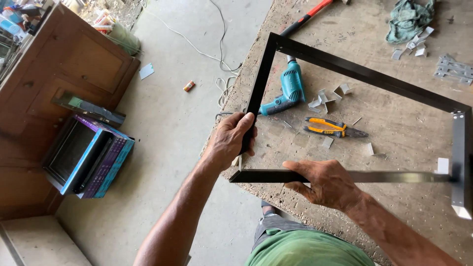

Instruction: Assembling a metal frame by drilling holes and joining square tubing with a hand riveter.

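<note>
On the floor at far left, a wooden cabinet (74, 64) stands with a stack of coloured boxes (91, 160) leaning against it. The left hand (230, 140) is clamped around the left rail of a black rectangular metal frame (364, 74), just above the near-left corner. The frame lies on a worn workbench (409, 133), that corner overhanging the edge. Inside the frame rest a teal power drill (290, 88), orange-handled pliers (332, 128) and small metal brackets (325, 98). The right hand (327, 184) is closed over the near rail; the two hands are apart, either side of the corner. The step in hand appears to be seating or squaring that corner joint. The next move likely calls for holding both rails steady and flush while the joint is checked.
</note>
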